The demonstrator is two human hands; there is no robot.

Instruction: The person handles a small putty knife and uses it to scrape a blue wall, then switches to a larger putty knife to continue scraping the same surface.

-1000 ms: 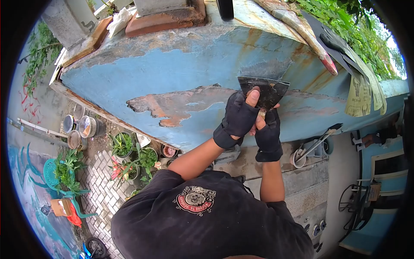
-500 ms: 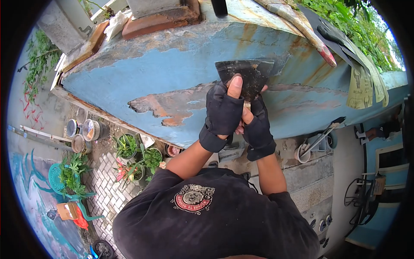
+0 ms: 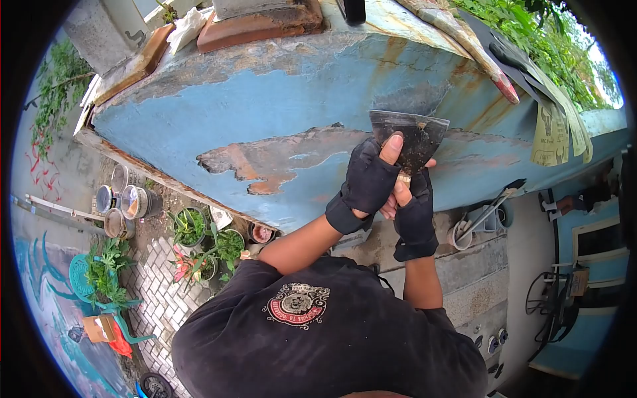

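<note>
A wide, dark putty knife (image 3: 413, 140) is held in both hands, its straight edge pointing up the blue wall (image 3: 265, 93). My left hand (image 3: 371, 174), in a black fingerless glove, is closed on it with the thumb along the blade. Just to the right and lower, my right hand (image 3: 413, 211), gloved the same way, is closed round the handle, most of which is hidden. Left of the hands, a bare grey-brown patch (image 3: 265, 158) shows where paint is gone. Whether the blade touches the wall is unclear.
On the wall's top lie sandpaper sheets (image 3: 552, 132), a paint-stained tool (image 3: 474, 46) and a brick-coloured slab (image 3: 259, 28). Lower left stand buckets (image 3: 135, 201) and potted plants (image 3: 190, 227). A white bucket (image 3: 460, 235) stands lower right. A person's arm (image 3: 569, 204) shows at far right.
Both hands and the putty knife have moved to the right and slightly down in the view. The grip looks the same.
</note>
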